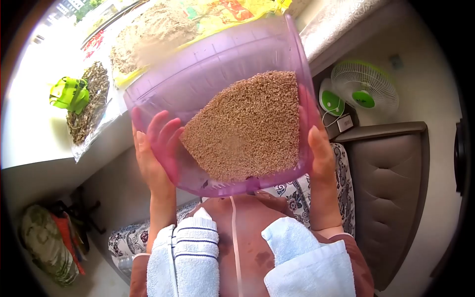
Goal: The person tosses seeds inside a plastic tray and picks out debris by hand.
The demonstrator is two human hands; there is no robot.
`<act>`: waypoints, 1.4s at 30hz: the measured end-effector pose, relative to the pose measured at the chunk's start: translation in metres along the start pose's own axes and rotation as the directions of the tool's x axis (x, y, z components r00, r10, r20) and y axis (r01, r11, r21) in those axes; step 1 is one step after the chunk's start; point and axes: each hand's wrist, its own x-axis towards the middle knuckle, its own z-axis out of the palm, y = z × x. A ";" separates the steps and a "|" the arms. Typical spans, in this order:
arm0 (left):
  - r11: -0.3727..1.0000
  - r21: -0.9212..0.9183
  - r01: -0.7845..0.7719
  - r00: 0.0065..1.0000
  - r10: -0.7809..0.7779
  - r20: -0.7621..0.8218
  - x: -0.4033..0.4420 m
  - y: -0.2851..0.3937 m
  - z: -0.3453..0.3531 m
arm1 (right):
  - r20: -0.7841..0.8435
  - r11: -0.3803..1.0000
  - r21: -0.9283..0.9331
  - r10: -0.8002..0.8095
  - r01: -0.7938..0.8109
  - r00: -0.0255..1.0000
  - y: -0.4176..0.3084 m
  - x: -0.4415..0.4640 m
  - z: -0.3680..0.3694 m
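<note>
A translucent purple plastic container [217, 62] is held up in front of the body, tilted. Small light-brown grains [252, 128] are heaped toward its near and right side. At its left wall is my left hand [157, 148], with the fingers showing pink through the plastic and the thumb on the outer edge. My right hand [319, 148] grips the right wall, thumb up along the side and fingers partly hidden behind the plastic. The container's lower edge is above a brown apron with a pale cord.
Beyond the container, a ledge [34, 143] bears a yellow bag [210, 24] with pale material, dark dried bits [94, 99] and a green bag [69, 94]. At right are a fan [365, 89] and a padded headboard [386, 183]. A wrapped bundle [47, 242] is lower left.
</note>
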 end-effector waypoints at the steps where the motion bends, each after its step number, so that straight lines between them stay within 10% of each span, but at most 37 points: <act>1: 0.996 0.085 -0.004 1.000 0.005 -0.004 0.001 -0.003 -0.003 | -0.031 0.997 0.073 0.036 -0.034 0.999 0.030 -0.004 -0.023; 11: 0.948 0.150 0.282 0.959 -0.272 -0.084 0.002 -0.048 -0.026 | -0.128 0.971 0.081 0.232 -0.223 0.964 0.069 -0.014 -0.057; 18: 0.993 -0.069 -0.098 0.994 0.101 0.032 -0.001 -0.002 -0.004 | 0.065 0.994 0.013 -0.112 0.111 0.992 0.013 0.000 -0.002; 28: 0.951 0.167 0.259 0.965 -0.247 -0.089 -0.001 -0.051 -0.035 | -0.095 0.965 0.132 0.238 -0.225 0.967 0.087 -0.018 -0.059; 33: 0.990 -0.132 0.055 0.998 -0.052 0.029 -0.002 -0.026 -0.021 | 0.030 0.974 -0.221 0.054 -0.047 0.998 0.001 0.002 0.005; 36: 0.998 -0.044 -0.053 0.998 0.054 0.018 -0.008 -0.006 -0.009 | 0.025 0.999 0.006 -0.042 0.042 0.999 0.023 -0.006 -0.009; 42: 0.953 0.221 0.208 0.978 -0.199 -0.063 -0.015 -0.044 -0.039 | -0.119 0.970 0.115 0.230 -0.216 0.966 0.098 -0.051 -0.050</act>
